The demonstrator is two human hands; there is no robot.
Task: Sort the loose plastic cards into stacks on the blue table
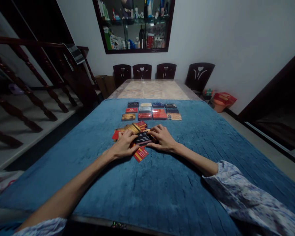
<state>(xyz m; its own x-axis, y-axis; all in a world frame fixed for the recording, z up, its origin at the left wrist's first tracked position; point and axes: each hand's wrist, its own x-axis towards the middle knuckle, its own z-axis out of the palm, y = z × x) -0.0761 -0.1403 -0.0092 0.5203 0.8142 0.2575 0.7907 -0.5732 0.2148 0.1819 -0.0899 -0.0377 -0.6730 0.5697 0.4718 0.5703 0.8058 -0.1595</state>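
Note:
A loose heap of red, gold and black cards (135, 131) lies on a blue cloth (162, 183) in front of me. My left hand (124, 146) rests on the heap's left side, fingers curled over the cards. My right hand (163, 137) lies on the right side, its fingers touching a black card (142, 138) between both hands. Farther back, several cards (151, 111) are laid out in neat rows. A red card (140, 154) sticks out below my left hand.
The blue cloth covers the near part of a long marble-topped table (152, 89). Several dark chairs (166, 70) stand at its far end. A wooden stair rail (27, 82) runs on the left; a red bag (223, 99) sits by the right wall.

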